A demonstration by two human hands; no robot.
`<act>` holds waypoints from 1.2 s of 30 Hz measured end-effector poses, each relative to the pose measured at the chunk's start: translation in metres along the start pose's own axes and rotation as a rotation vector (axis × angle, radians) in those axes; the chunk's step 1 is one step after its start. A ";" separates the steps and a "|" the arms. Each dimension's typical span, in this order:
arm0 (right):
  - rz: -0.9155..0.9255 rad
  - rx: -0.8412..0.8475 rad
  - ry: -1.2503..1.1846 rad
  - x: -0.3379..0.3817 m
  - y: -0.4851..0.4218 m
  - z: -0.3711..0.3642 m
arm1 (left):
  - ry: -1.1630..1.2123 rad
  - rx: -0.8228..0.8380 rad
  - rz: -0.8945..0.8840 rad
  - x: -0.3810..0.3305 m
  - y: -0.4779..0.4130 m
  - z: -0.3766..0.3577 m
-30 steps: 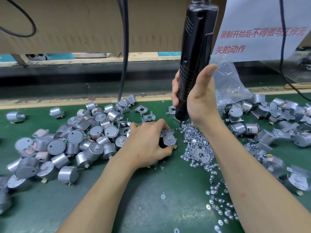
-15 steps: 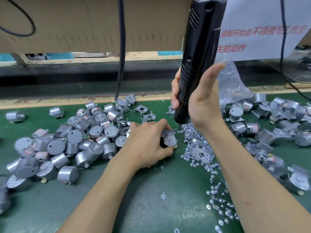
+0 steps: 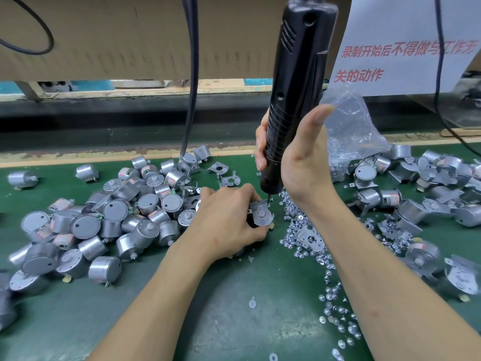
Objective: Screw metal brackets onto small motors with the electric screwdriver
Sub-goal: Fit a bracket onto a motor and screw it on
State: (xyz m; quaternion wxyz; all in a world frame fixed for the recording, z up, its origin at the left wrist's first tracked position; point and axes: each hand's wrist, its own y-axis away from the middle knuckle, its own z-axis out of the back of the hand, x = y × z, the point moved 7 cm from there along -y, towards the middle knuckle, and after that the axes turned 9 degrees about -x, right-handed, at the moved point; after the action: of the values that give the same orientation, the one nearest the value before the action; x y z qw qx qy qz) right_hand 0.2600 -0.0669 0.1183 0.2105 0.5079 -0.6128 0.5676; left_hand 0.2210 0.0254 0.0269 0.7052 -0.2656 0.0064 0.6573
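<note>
Two grips | right hand (image 3: pixel 304 162) fingers (image 3: pixel 260 152) wrap electric screwdriver (image 3: pixel 294 87), near-upright, bit down | left hand (image 3: pixel 229 220) pinches bracketed motor (image 3: pixel 261 216)

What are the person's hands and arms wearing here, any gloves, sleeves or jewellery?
Nothing visible. The left hand and right hand are bare, with no gloves, rings or watch, and no sleeve shows up to the frame's edge.

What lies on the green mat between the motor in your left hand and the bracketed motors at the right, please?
In the head view, a strewn heap of small screws with one loose bracket on it; the right forearm crosses above.
</note>
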 end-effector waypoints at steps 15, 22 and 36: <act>-0.004 0.002 -0.009 -0.005 0.001 -0.005 | 0.013 -0.013 -0.007 -0.004 0.001 0.003; -0.003 0.009 -0.008 -0.005 0.001 -0.005 | -0.006 -0.019 -0.026 -0.004 0.000 0.003; -0.043 0.023 0.008 -0.011 0.002 -0.007 | -0.020 -0.042 -0.047 -0.002 -0.001 0.002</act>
State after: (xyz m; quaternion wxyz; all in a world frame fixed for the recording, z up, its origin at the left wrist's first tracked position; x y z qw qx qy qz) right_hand 0.2609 -0.0561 0.1099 0.2192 0.5214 -0.5942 0.5719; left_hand 0.2209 0.0246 0.0293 0.7147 -0.2737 -0.0205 0.6433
